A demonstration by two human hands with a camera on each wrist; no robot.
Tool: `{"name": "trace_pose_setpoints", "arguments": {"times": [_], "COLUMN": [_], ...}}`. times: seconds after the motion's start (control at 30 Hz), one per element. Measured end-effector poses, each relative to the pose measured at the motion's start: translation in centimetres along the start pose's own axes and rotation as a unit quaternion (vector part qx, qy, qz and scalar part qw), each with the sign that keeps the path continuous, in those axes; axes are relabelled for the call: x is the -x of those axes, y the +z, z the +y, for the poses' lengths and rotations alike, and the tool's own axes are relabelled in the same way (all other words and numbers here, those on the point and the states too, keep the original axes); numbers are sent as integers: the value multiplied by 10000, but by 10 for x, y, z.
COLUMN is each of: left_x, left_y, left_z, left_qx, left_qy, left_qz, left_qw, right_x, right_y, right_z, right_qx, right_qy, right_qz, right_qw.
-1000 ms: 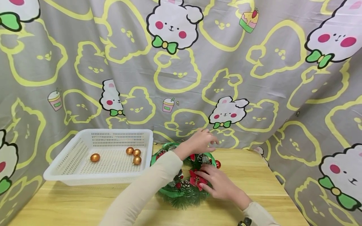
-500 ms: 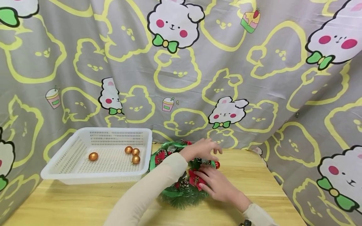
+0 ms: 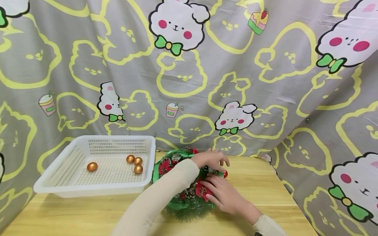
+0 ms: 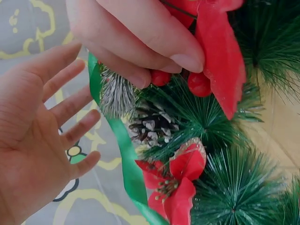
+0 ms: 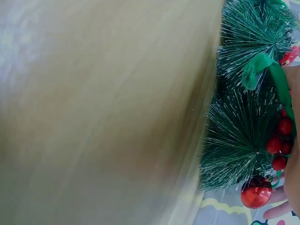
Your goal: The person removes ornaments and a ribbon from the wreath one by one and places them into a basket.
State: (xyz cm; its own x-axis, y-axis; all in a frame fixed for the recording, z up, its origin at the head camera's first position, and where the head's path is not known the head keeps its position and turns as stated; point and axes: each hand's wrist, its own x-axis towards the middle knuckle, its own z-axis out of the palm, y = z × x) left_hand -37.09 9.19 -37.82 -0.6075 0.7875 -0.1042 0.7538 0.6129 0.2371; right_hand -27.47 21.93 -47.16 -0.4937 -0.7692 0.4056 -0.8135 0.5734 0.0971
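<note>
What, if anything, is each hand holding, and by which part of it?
The left hand holds nothing. The right hand touches the Christmas wreath at a red poinsettia; whether it grips there cannot be told.

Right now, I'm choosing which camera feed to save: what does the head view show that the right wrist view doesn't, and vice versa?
Only the head view shows the white basket holding four golden balls. Only the right wrist view shows the frayed end of a green ribbon and a cluster of red berries near the red ball. Both show the wreath, that ball and the patterned curtain.
</note>
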Motion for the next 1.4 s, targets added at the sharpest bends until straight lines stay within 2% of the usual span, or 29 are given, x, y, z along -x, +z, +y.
{"name": "trace_pose_setpoints", "arguments": {"times": [0.17,0.37,0.63,0.77,1.0,1.27,1.4], "left_x": [-5,-6,-7,-10,-11,2,6], "left_y": [4,5,6,6,-5,-20,-21], "left_z": [-2,-3,2,-1,-12,-21,-28], "left_qx": [199,473,301,458,1222,1270,1546], "left_qy": [5,26,-182,-95,192,-105,-164], "left_qz": [-237,-254,-409,-411,-177,211,515], "left_qw": [9995,9986,9985,9981,9922,9916,9865], "right_x": [-1,-1,-2,-3,-3,-2,0], "right_y": [1,1,0,0,1,3,3], "right_z": [-3,-4,-5,-4,-2,0,0], "right_qx": [-60,-160,-127,-128,-145,-96,-49], "right_qy": [5,23,-29,-46,-70,-52,21], "right_qz": [-25,0,52,93,154,159,91], "right_qw": [10000,9999,9999,9999,9998,9998,9999]}}
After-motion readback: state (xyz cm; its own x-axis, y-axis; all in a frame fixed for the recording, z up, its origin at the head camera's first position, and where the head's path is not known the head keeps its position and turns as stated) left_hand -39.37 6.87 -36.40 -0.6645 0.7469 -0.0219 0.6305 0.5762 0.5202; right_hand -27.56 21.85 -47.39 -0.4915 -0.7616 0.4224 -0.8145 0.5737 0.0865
